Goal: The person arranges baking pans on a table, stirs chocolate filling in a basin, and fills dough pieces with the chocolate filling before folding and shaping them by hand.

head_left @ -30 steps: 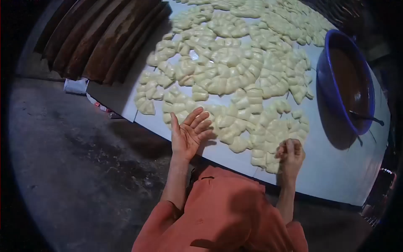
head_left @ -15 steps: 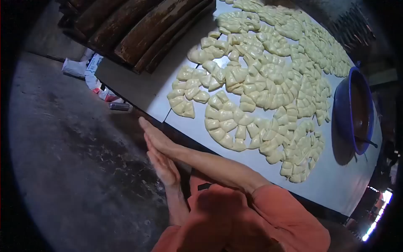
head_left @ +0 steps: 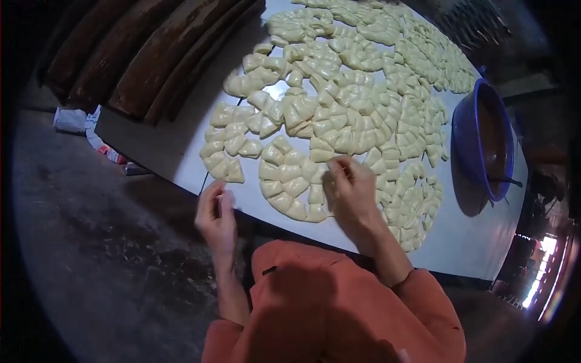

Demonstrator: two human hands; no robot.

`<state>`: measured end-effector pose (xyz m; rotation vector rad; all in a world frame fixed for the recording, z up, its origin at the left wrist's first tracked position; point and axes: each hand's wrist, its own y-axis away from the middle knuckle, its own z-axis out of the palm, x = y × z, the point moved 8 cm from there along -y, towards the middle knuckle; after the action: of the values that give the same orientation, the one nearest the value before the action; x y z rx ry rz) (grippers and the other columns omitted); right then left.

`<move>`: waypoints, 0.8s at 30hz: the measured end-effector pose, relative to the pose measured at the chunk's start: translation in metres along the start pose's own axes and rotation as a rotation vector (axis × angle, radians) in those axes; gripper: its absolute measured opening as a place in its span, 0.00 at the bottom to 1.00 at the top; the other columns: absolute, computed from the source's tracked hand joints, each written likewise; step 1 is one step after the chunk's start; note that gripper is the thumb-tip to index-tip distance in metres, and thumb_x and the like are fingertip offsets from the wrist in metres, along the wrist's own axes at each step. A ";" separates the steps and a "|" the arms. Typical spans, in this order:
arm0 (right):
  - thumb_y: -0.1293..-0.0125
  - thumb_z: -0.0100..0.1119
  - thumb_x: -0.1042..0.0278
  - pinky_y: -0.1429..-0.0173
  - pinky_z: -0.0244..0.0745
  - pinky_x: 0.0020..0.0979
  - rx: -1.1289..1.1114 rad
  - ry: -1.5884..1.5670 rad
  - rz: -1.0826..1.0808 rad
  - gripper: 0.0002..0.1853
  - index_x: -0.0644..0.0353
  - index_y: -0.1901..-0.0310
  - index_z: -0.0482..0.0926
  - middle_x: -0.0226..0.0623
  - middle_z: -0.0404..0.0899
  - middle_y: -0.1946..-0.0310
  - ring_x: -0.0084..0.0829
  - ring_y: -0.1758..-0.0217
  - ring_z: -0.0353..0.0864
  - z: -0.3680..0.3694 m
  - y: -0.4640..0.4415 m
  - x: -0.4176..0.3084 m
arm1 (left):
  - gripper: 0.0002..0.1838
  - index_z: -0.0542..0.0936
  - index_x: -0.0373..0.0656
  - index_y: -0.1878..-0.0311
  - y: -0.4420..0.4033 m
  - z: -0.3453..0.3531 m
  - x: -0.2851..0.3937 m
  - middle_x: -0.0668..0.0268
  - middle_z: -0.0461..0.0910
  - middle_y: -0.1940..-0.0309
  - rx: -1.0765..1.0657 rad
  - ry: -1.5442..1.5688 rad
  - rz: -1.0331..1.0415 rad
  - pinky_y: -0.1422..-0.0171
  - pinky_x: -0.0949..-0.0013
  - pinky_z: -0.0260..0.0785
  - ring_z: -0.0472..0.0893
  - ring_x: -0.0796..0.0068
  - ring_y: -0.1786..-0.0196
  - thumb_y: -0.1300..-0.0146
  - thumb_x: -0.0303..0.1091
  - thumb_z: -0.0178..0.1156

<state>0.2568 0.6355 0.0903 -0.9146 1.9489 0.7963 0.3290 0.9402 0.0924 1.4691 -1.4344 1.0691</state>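
Closest in, there's the orange shirt point(head_left: 363, 302), leaning up to the near edge of the surface point(head_left: 460, 245). Left hand point(head_left: 216, 215) now: it's right at that near edge, on the left part of it, fingers loosely curled, thumb close by their tips. A half-closed grip, and whether there's anything between the fingertips, I can't tell. And here's the right hand point(head_left: 356, 184), past the near edge and over the dough point(head_left: 290, 172), fingers bent down, thumb tucked in close! That grip is nearly closed, but whether it has hold of a piece is hidden from here.

And what a spread of dough! Pale, glossy, cut into segments, some in curved rows, it runs from close to the near edge all the way to the far end. Over by the right edge stands the blue bowl point(head_left: 469, 139), brown liquid point(head_left: 493, 133) inside, a dark handle point(head_left: 509, 181) poking out over the rim toward the right. Across at the left edge, dark boards point(head_left: 151, 60) lie side by side, well apart from both hands. Beyond the right edge, a bright strip of light point(head_left: 537, 275).
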 end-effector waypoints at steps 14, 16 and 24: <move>0.46 0.64 0.52 0.65 0.73 0.48 0.072 0.461 -0.056 0.19 0.64 0.71 0.77 0.52 0.78 0.74 0.53 0.68 0.81 0.008 -0.029 -0.005 | 0.09 0.84 0.41 0.60 -0.027 0.176 0.071 0.58 0.84 0.63 -0.621 -0.467 0.614 0.51 0.56 0.66 0.79 0.55 0.58 0.40 0.35 0.63; 0.49 0.64 0.56 0.63 0.73 0.46 0.079 0.282 -0.023 0.17 0.63 0.70 0.77 0.52 0.78 0.73 0.53 0.66 0.80 -0.001 -0.028 0.006 | 0.11 0.84 0.41 0.59 -0.029 0.171 0.071 0.56 0.84 0.63 -0.598 -0.492 0.600 0.49 0.55 0.66 0.79 0.54 0.57 0.40 0.36 0.63; 0.45 0.53 0.78 0.63 0.78 0.27 -0.110 -0.756 0.276 0.10 0.63 0.60 0.71 0.29 0.70 0.72 0.19 0.74 0.70 -0.028 -0.015 0.041 | 0.13 0.82 0.44 0.54 -0.019 0.163 0.068 0.63 0.83 0.59 -0.596 -0.438 0.674 0.44 0.59 0.61 0.78 0.63 0.53 0.41 0.37 0.65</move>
<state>0.2414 0.5925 0.0651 -0.3140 1.3729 1.2073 0.3537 0.7642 0.1051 0.8135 -2.4098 0.5865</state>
